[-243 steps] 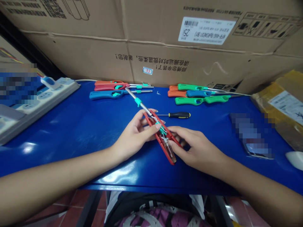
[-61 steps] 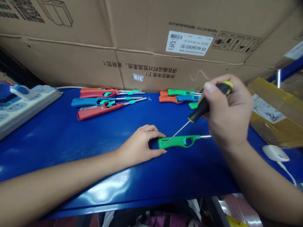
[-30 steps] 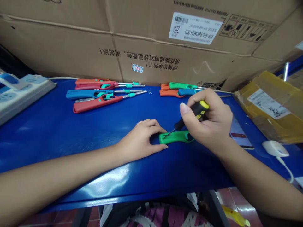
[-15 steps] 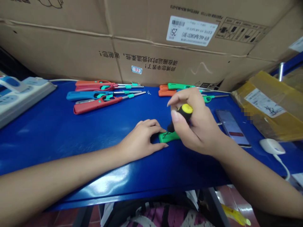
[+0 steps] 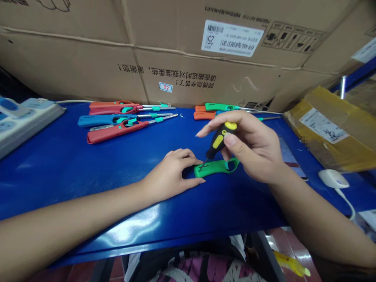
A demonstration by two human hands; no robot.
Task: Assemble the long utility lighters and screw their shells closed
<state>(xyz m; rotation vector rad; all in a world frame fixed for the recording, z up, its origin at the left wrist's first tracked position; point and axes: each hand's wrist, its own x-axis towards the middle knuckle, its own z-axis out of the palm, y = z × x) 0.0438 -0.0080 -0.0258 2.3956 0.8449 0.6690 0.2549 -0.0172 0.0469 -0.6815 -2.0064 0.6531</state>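
A green gas lighter (image 5: 216, 168) lies flat on the blue tabletop (image 5: 205, 207), its loop-shaped trigger opening toward the right. My left hand (image 5: 172, 170) pinches its left end between thumb and fingers. In my right hand (image 5: 258, 147) is a small screwdriver (image 5: 217, 141) with a black and yellow handle. It leans with its thin shaft pointing down and left, the tip at the slot in the lighter's left end. The right index finger is stretched out to the left, off the handle. My right hand hides the lighter's far end.
Several red and blue lighters (image 5: 114, 132) lie at the back left, and orange and green ones (image 5: 221, 106) behind my right hand. A cardboard box (image 5: 176, 47) stands behind. A power strip (image 5: 32, 117) is left; a phone (image 5: 295, 168), a white device (image 5: 334, 179) and a taped carton (image 5: 311, 117) are right.
My right hand has opened its grip somewhat, showing more of the screwdriver's handle, shaft and the lighter. The view has shifted slightly. My left hand stays on the lighter.
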